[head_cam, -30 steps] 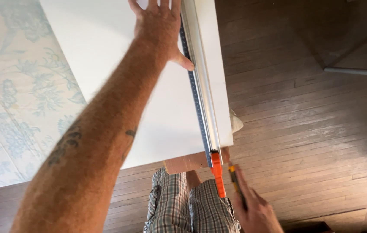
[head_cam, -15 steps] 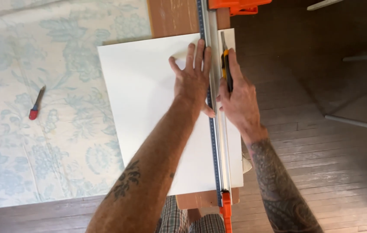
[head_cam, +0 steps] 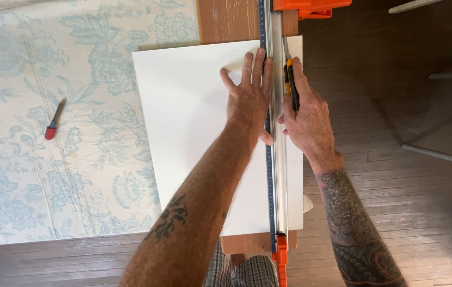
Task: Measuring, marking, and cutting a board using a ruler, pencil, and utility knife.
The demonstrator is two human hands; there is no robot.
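Observation:
A white board [head_cam: 189,122] lies flat on a wooden plank [head_cam: 226,21]. A long metal straightedge [head_cam: 275,180] with orange ends runs along the board's right side. My left hand [head_cam: 250,95] presses flat on the board with its fingers spread, touching the straightedge's left edge. My right hand [head_cam: 306,114] grips a yellow and black utility knife [head_cam: 289,74], whose blade rests against the right edge of the straightedge near the far end of the board.
A pale floral cloth [head_cam: 50,159] covers the floor on the left, with a small red-handled tool [head_cam: 53,121] lying on it. Dark wooden floorboards [head_cam: 396,175] lie to the right, crossed by thin white legs [head_cam: 438,155] of some furniture.
My view swung from the near end of the board to its far end. My right hand brought the knife up beside the straightedge, and my left hand settled flat on the board.

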